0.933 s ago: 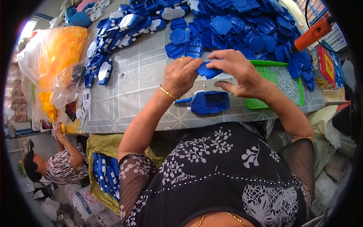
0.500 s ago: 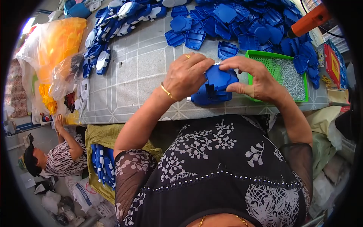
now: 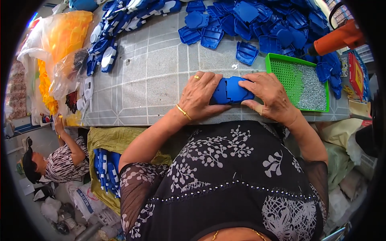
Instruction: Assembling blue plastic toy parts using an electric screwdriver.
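Observation:
A blue plastic housing (image 3: 235, 90) lies in front of me near the table's front edge, with its cover piece fitted against the other part and a stepped seam between them. My left hand (image 3: 200, 95) grips its left end, thumb along the near edge and fingers on the far side. My right hand (image 3: 270, 96) holds the right end between thumb and fingers. Just beyond the housing, a small white piece (image 3: 235, 66) rests on the table. One loose blue cover (image 3: 246, 53) lies farther out.
A green tray (image 3: 268, 64) of small metal screws (image 3: 309, 86) is beside my right hand. Above it hangs an orange power driver (image 3: 339, 38). Blue covers (image 3: 245, 12) pile up behind; blue-and-white units (image 3: 108, 58) lie left, near a bag of orange parts (image 3: 68, 36). Another person (image 3: 60, 160) is at left.
Both hands have come slightly nearer. The blue cover, raised and tilted before, now sits level against the other part. The small white piece beyond the housing has come into plain sight.

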The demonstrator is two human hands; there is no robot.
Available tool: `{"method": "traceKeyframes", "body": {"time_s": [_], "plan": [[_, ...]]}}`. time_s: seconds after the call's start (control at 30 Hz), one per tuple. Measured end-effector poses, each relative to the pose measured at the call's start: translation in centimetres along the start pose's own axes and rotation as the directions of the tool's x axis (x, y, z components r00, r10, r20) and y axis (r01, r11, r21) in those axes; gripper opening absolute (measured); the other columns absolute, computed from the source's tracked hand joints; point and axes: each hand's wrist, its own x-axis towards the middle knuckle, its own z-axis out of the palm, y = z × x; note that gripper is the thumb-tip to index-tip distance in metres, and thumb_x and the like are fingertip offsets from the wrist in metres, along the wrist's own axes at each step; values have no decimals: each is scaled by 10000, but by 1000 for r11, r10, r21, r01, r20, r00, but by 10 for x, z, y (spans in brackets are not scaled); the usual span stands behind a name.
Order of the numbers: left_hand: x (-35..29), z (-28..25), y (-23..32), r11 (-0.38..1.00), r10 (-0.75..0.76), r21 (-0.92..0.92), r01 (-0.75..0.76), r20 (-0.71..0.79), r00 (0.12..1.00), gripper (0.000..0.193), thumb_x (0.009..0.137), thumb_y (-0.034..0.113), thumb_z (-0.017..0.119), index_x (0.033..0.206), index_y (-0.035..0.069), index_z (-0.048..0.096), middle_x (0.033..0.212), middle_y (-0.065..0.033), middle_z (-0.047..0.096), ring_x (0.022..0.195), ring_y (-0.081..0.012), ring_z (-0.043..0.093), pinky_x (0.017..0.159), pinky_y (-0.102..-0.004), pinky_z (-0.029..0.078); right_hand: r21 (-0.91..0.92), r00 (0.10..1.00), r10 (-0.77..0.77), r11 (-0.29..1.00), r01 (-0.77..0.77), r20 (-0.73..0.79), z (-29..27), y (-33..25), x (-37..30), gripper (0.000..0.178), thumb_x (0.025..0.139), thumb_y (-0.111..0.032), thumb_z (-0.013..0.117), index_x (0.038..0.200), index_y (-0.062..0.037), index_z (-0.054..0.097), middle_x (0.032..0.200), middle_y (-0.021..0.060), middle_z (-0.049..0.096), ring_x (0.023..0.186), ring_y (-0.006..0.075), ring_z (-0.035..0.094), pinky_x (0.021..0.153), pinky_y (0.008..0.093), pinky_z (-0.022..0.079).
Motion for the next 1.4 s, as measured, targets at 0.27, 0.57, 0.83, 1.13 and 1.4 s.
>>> {"method": "traceKeyframes", "body": {"time_s": [0.27, 0.57, 0.83, 1.13, 1.4], "plan": [[4, 6, 3, 996, -24, -80, 26, 15, 1000, 799, 729, 424, 863, 1306, -27, 544, 1118, -172, 575, 982, -379, 577, 867, -448, 487, -34, 996, 17, 999, -14, 87, -12, -1, 6, 588, 730, -144, 852, 1278, -75, 648, 1250, 163, 644, 1137, 342, 617, 960, 443, 474], [11, 4, 4, 996, 16, -87, -14, 26, 1000, 781, 737, 392, 863, 1302, -38, 540, 1107, -178, 569, 982, -376, 586, 858, -442, 500, -139, 982, -4, 990, 31, 189, -23, -2, 10, 521, 762, -160, 828, 1242, -75, 643, 1226, 138, 625, 1112, 312, 599, 937, 433, 451], [12, 6, 3, 995, 16, -100, -14, 26, 1000, 783, 727, 369, 867, 1312, -37, 540, 1102, -174, 574, 984, -374, 588, 851, -441, 500, -190, 990, -50, 979, 75, 135, -15, 3, 2, 515, 782, -165, 815, 1261, -92, 639, 1259, 123, 624, 1152, 295, 603, 949, 423, 449], [15, 7, 3, 996, 19, -82, -18, 10, 1000, 781, 723, 355, 867, 1318, -31, 540, 1098, -176, 576, 962, -374, 594, 830, -443, 504, -150, 988, -100, 982, 117, 119, -8, 11, 3, 562, 786, -136, 803, 1310, -81, 609, 1280, 144, 619, 1153, 297, 614, 948, 415, 455], [19, 14, 8, 999, 11, -44, -10, 7, 1000, 866, 754, 491, 832, 1370, -30, 518, 1055, -173, 561, 935, -367, 587, 806, -445, 498, -151, 986, -135, 977, 149, 97, -7, 11, 8, 556, 794, -122, 789, 1310, -53, 593, 1293, 156, 612, 1153, 319, 616, 958, 424, 459]]}}
